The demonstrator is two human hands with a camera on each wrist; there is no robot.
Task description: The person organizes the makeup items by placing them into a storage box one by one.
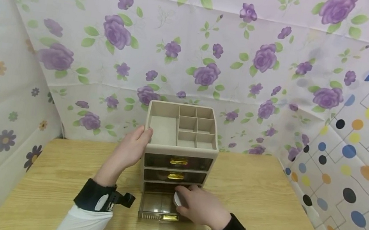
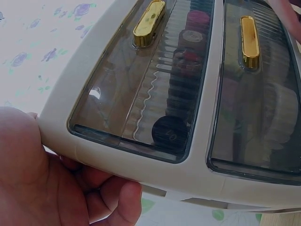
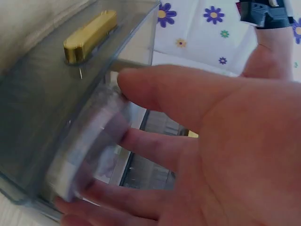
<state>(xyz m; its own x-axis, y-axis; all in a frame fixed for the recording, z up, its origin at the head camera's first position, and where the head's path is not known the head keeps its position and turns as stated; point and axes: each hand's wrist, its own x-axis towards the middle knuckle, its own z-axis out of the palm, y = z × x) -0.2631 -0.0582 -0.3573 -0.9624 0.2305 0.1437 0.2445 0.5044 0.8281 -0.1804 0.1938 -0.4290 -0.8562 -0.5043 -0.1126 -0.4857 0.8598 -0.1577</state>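
A cream desktop drawer organizer stands on the table with its smoky clear bottom drawer pulled out. My left hand grips the organizer's upper left side, thumb near the top rim; the left wrist view shows its fingers curled against the side. My right hand is over the right part of the pulled-out drawer. Between its thumb and fingers it holds a round, flat container, pale and clear-sided, tilted on edge and blurred in the right wrist view. The hand partly hides the container.
Two upper drawers, the top one and the middle one, are closed. Through their fronts the left wrist view shows small items, including a round black one. Open compartments form the top. Patterned cloth hangs behind the wooden table.
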